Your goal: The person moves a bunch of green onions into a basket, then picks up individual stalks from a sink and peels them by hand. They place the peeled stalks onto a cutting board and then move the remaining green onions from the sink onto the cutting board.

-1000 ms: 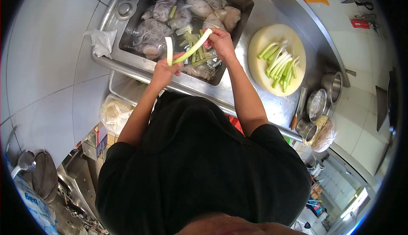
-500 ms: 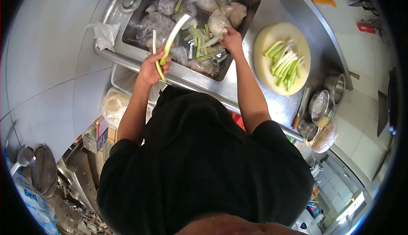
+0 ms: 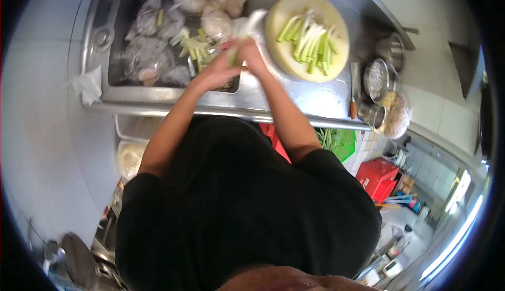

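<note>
My left hand (image 3: 216,72) is closed around pale green and white scallion stalks (image 3: 256,18), blurred by motion. Against it, my right hand (image 3: 252,56) is also closed on the stalks; its fingertips are smeared. Both hands meet over the right front corner of the steel sink (image 3: 173,94). Green scallion trimmings (image 3: 196,47) lie in the sink beside bagged pale pieces (image 3: 150,54) that look like poultry. Right of my hands, several cut scallion stalks (image 3: 311,44) are piled on a round cutting board (image 3: 284,62).
A knife (image 3: 353,94) lies right of the board, near several metal bowls (image 3: 375,79). A white cloth (image 3: 88,85) hangs over the sink's left corner. Below the counter's edge are a green basket (image 3: 344,145) with leafy greens and a red crate (image 3: 377,178).
My left hand has carried the scallion stalks right to meet my right hand. The right hand has left the trimmings. The view has turned and shifted rightward.
</note>
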Motion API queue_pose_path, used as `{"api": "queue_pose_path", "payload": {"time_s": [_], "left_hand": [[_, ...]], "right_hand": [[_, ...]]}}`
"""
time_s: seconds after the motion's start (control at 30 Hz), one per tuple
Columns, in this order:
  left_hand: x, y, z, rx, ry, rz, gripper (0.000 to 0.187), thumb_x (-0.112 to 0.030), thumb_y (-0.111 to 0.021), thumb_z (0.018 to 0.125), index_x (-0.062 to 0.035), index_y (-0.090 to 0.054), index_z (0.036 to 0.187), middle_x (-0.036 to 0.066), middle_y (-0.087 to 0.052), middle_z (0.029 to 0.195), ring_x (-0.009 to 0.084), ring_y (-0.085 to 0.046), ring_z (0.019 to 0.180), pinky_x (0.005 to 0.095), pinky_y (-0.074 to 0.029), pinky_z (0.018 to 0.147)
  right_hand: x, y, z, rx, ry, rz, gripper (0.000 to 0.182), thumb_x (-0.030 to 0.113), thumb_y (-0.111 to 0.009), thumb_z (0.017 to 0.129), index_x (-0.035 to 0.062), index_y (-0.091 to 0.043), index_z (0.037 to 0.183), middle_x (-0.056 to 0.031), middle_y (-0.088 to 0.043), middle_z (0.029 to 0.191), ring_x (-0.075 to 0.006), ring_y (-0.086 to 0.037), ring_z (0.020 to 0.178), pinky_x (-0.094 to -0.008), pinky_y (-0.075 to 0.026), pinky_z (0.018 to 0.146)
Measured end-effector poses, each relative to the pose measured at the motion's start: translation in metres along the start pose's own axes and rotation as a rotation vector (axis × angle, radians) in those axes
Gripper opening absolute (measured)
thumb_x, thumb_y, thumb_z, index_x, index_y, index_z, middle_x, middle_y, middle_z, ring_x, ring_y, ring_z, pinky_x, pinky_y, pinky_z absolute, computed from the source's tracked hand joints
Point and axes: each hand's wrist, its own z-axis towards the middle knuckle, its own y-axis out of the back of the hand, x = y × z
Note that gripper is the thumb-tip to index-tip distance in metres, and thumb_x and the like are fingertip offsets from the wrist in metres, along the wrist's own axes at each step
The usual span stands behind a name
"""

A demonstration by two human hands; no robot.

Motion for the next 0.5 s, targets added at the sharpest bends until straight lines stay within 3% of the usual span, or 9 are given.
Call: {"api": "queue_pose_path", "payload": {"time_s": [0.03,0.07,0.13,0.17,0.2,0.27,0.33,0.43,0.5], "left_hand": [[-0.019,0.000,0.004,0.211,0.301,-0.134,0.062,-0.028,-0.070,0.087,0.0006,-0.043,0.134,0.016,-0.054,0.127,0.0210,-0.055,0.112,0.0336,-0.046,0.095],[0.018,-0.020,0.004,0.191,0.256,-0.218,0.067,-0.030,-0.070,0.087,0.0005,-0.040,0.138,0.017,-0.053,0.128,0.0212,-0.054,0.113,0.0320,-0.045,0.095],[0.013,-0.015,-0.008,0.217,0.390,-0.197,0.062,-0.031,-0.071,0.086,0.0013,-0.047,0.133,0.014,-0.064,0.114,0.0209,-0.061,0.104,0.0310,-0.047,0.091],[0.027,-0.011,-0.012,0.259,0.439,-0.151,0.058,-0.031,-0.071,0.085,0.0012,-0.051,0.130,0.013,-0.066,0.109,0.0208,-0.063,0.101,0.0307,-0.048,0.091],[0.043,-0.006,-0.018,0.227,0.500,-0.077,0.054,-0.030,-0.071,0.085,0.0010,-0.054,0.126,0.013,-0.067,0.108,0.0211,-0.063,0.101,0.0301,-0.048,0.090],[0.083,0.010,-0.031,0.167,0.617,0.066,0.047,-0.027,-0.071,0.084,0.0005,-0.060,0.120,0.015,-0.068,0.106,0.0217,-0.064,0.100,0.0288,-0.048,0.089],[0.120,0.027,-0.032,-0.044,0.743,0.238,0.039,-0.031,-0.063,0.082,-0.0006,-0.067,0.105,0.020,-0.069,0.098,0.0307,-0.068,0.089,0.0358,-0.052,0.079],[0.183,0.038,-0.013,-0.194,0.842,0.577,0.046,-0.039,-0.062,0.082,-0.0037,-0.066,0.111,0.020,-0.068,0.107,0.0356,-0.066,0.099,0.0389,-0.052,0.084],[0.184,0.035,0.002,-0.407,0.985,0.503,0.050,-0.041,-0.063,0.081,-0.0032,-0.065,0.113,0.020,-0.067,0.110,0.0361,-0.064,0.104,0.0401,-0.052,0.087]], "right_hand": [[0.050,0.020,-0.016,-0.200,-0.152,0.046,0.027,0.018,-0.062,0.082,-0.0021,-0.070,0.099,-0.0111,-0.071,0.087,-0.0175,-0.064,0.081,-0.0326,-0.051,0.075],[0.056,0.052,-0.019,-0.346,-0.193,-0.028,0.026,0.019,-0.061,0.086,-0.0020,-0.067,0.100,-0.0109,-0.070,0.084,-0.0190,-0.065,0.076,-0.0328,-0.052,0.071],[0.067,0.115,-0.026,-0.655,-0.243,-0.294,0.024,0.019,-0.062,0.091,-0.0017,-0.063,0.102,-0.0109,-0.069,0.079,-0.0197,-0.065,0.066,-0.0348,-0.052,0.063],[0.075,0.140,-0.035,-0.680,-0.145,-0.415,0.027,0.019,-0.066,0.087,-0.0033,-0.062,0.102,-0.0117,-0.068,0.078,-0.0201,-0.066,0.067,-0.0355,-0.052,0.062],[0.065,0.173,-0.034,-0.741,-0.211,-0.706,0.032,0.022,-0.070,0.084,-0.0032,-0.062,0.102,-0.0125,-0.069,0.079,-0.0197,-0.066,0.068,-0.0343,-0.051,0.062],[0.056,0.212,-0.038,-0.737,-0.220,-0.940,0.049,0.028,-0.074,0.076,-0.0043,-0.061,0.111,-0.0246,-0.067,0.096,-0.0360,-0.066,0.092,-0.0406,-0.051,0.081],[0.042,0.231,-0.038,-0.722,-0.216,-1.034,0.054,0.031,-0.073,0.076,-0.0034,-0.061,0.116,-0.0249,-0.066,0.100,-0.0383,-0.064,0.097,-0.0410,-0.049,0.084],[0.048,0.223,-0.039,-0.733,-0.224,-1.030,0.056,0.032,-0.071,0.077,-0.0018,-0.061,0.121,-0.0229,-0.067,0.101,-0.0367,-0.064,0.094,-0.0402,-0.049,0.085],[0.056,0.211,-0.045,-0.732,-0.216,-0.961,0.054,0.032,-0.071,0.077,-0.0026,-0.062,0.118,-0.0222,-0.067,0.103,-0.0351,-0.064,0.094,-0.0395,-0.049,0.086]]}}
